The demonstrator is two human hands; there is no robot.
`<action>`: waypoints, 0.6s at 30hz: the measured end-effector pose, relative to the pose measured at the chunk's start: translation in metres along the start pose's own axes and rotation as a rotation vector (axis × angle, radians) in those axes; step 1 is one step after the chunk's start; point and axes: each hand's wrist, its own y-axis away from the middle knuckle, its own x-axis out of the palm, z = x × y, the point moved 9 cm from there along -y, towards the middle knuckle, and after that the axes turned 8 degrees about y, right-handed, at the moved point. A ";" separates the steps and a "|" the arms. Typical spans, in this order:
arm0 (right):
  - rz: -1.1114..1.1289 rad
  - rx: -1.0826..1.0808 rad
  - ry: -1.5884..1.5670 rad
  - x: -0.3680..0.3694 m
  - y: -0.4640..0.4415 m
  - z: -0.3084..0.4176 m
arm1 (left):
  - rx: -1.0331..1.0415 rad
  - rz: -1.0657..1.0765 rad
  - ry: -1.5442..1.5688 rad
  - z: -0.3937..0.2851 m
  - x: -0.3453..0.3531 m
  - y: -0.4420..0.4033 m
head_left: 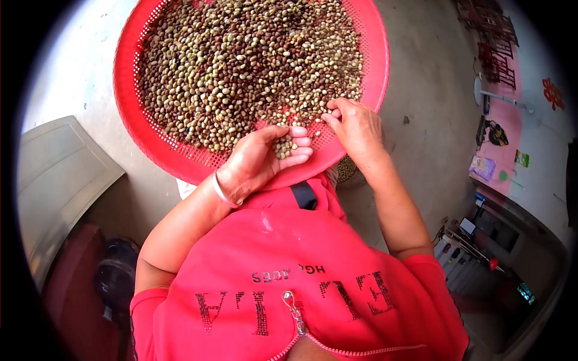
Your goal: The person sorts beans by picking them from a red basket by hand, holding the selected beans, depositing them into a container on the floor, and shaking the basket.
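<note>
A round red plastic sieve basket (127, 114) rests across my lap, spread with many small round beans (223, 66) in pale green, tan and brown. My left hand (265, 150), with a bangle at the wrist, is cupped palm up over the near rim. A small heap of pale beans (283, 146) lies in that palm, under the curled fingers and thumb. Just to the right, my right hand (355, 123) is at the basket's near right edge. Its thumb and forefinger are pinched together beside the beans; whatever is between them is too small to make out.
More beans (345, 169) show below the basket's near edge, on the right. A grey metal panel (66, 174) stands at the left, with a large dark bottle (116, 271) below it. Along the right wall are a pink-covered surface (509, 120) and a cluttered shelf (463, 246).
</note>
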 end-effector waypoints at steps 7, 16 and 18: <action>0.054 0.029 -0.010 0.000 -0.001 0.001 | 0.024 -0.016 -0.010 -0.003 -0.003 0.002; 0.078 0.064 -0.005 0.002 -0.001 0.005 | 0.028 -0.030 -0.019 -0.002 -0.003 0.001; 0.018 0.029 0.088 0.007 -0.002 0.005 | 0.024 -0.014 -0.011 -0.002 -0.004 0.000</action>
